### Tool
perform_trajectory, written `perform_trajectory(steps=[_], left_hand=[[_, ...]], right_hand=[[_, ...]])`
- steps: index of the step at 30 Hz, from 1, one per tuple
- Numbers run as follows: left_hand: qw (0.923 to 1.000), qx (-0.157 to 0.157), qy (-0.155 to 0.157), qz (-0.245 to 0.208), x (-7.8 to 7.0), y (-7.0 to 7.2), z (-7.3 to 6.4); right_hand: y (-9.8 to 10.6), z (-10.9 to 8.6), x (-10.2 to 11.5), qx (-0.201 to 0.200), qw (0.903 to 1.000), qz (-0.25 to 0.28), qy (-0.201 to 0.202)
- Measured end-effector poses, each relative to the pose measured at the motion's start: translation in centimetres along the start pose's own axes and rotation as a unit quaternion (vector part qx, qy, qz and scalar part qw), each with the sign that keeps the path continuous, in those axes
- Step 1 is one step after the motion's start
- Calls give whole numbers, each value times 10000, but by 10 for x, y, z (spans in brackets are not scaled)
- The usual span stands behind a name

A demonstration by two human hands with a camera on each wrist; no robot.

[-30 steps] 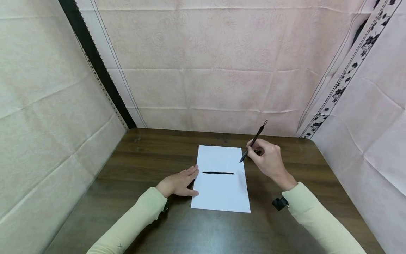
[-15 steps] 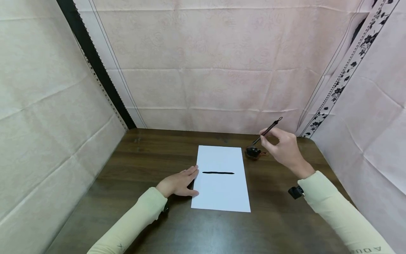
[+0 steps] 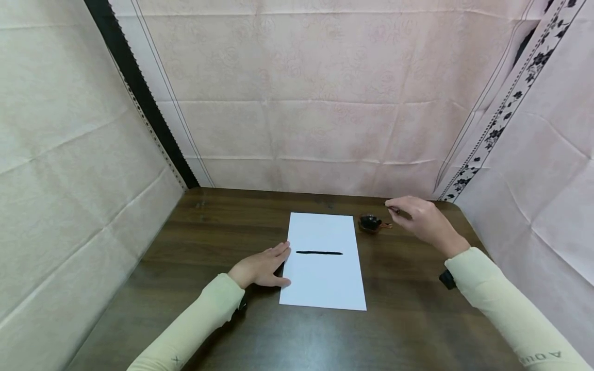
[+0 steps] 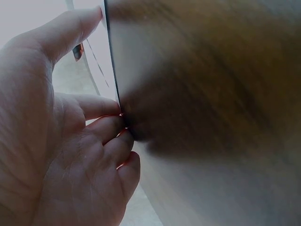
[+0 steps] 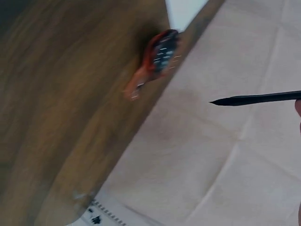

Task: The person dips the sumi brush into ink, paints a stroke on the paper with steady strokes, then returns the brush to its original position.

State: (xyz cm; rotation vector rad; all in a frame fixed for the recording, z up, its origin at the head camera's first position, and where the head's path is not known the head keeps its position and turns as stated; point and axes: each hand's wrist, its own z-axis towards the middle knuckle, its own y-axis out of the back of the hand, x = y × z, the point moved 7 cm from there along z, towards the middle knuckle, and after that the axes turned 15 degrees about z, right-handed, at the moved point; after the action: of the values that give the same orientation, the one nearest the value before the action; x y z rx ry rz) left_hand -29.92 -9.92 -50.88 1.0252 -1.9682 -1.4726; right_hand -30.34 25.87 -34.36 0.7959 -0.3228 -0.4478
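A white sheet of paper (image 3: pixel 325 283) lies on the brown table, crossed by one thick black stroke (image 3: pixel 319 253). My left hand (image 3: pixel 264 265) rests on the sheet's left edge, fingers extended; the left wrist view shows its fingertips (image 4: pixel 124 117) at the paper's edge. Right of the paper, my right hand (image 3: pixel 419 219) pinches a dark writing brush (image 5: pixel 258 99), raised above the table. Its black pointed tip shows in the right wrist view, while the hand hides most of it in the head view. Just left of that hand sits a small reddish-brown dish (image 3: pixel 386 225) with glossy black contents.
Pale cloth walls (image 3: pixel 297 129) enclose the table (image 3: pixel 223 221) at the back and both sides. A floral border (image 3: pixel 496 135) runs down the back right corner, a black strip (image 3: pixel 144 98) down the back left.
My right hand has moved right from the paper, passing the brush tip over the dish, and now stands right of it with the brush turned. The left hand and paper have stayed put.
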Motion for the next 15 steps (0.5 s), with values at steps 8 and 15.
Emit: perform_trajectory(steps=[8, 15], left_hand=[[10000, -30, 8, -16, 0, 1, -1], [10000, -35, -14, -17, 1, 1, 0]], right_hand=[[-24, -33, -10, 428, 9966, -259, 648], [-40, -56, -14, 427, 9918, -354, 1148]])
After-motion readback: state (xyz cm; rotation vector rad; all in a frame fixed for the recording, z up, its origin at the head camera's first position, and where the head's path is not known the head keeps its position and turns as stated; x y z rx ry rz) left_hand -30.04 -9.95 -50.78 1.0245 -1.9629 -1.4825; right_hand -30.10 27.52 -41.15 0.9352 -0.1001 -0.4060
